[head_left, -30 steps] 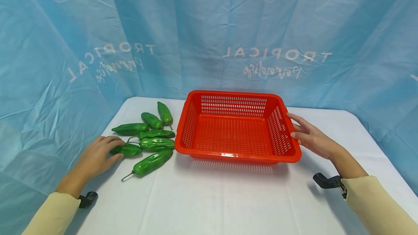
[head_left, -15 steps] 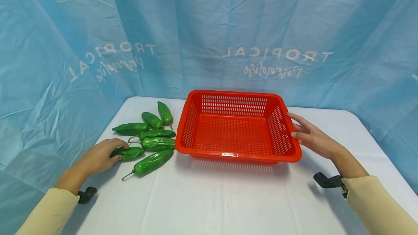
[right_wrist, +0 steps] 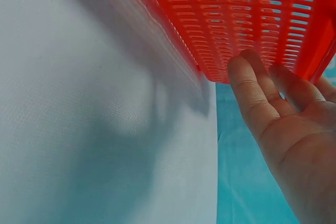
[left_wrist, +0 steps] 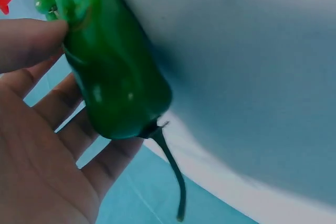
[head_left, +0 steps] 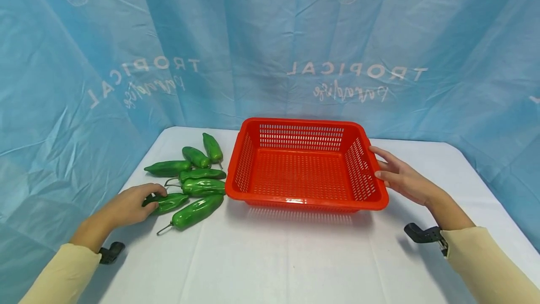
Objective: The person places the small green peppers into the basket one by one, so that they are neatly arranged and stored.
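Note:
My left hand (head_left: 126,206) holds a green chili pepper (head_left: 173,202) at the table's left side. In the left wrist view, the thumb lies along one side of this pepper (left_wrist: 118,72), the fingers are behind it, and its dark stem hangs free. The right hand (head_left: 407,183) touches the right end of a red plastic basket (head_left: 295,200), fingertips and thumb at its rim. From the right wrist view, the fingers look fairly straight against the slotted wall (right_wrist: 231,19). Nothing lies inside the basket.
Several more green peppers lie close together left of the basket, the nearest being a long pepper (head_left: 197,212) with its stem pointing left. A white cloth (head_left: 287,257) covers the table. Blue printed curtains (head_left: 270,36) enclose the back and sides.
My left hand has settled round the pepper, which has turned and shifted slightly to the right and nearer the front. The right hand and the basket stay in place.

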Motion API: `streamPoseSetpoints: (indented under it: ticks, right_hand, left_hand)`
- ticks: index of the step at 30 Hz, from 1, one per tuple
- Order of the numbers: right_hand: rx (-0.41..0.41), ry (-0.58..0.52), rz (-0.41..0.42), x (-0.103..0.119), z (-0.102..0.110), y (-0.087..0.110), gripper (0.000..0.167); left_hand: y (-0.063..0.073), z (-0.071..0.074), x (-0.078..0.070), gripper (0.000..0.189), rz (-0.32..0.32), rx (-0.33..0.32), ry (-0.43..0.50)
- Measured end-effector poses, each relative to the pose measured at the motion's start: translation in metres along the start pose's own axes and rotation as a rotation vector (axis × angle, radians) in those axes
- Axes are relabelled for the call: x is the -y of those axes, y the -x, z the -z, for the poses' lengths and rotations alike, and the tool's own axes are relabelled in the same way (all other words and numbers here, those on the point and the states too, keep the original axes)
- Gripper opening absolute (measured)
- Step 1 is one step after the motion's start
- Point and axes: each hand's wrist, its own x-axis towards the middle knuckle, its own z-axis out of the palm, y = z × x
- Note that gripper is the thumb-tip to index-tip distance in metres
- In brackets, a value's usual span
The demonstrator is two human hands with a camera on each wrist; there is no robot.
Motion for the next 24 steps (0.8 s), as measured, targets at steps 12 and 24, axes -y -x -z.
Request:
streamPoseSetpoints:
  ticks: [12, 24]
  right_hand:
    - [0.016, -0.016, 0.005, 0.0008, 0.0008, 0.0002, 0.072]
    - [0.023, -0.015, 0.004, 0.0009, 0.0007, 0.0003, 0.072]
  left_hand:
    - [-0.0023, 0.008, -0.0067, 0.029, -0.001, 0.102, -0.01]
    - [0.0035, 0.0058, -0.0093, 0.031, 0.003, 0.05, -0.016]
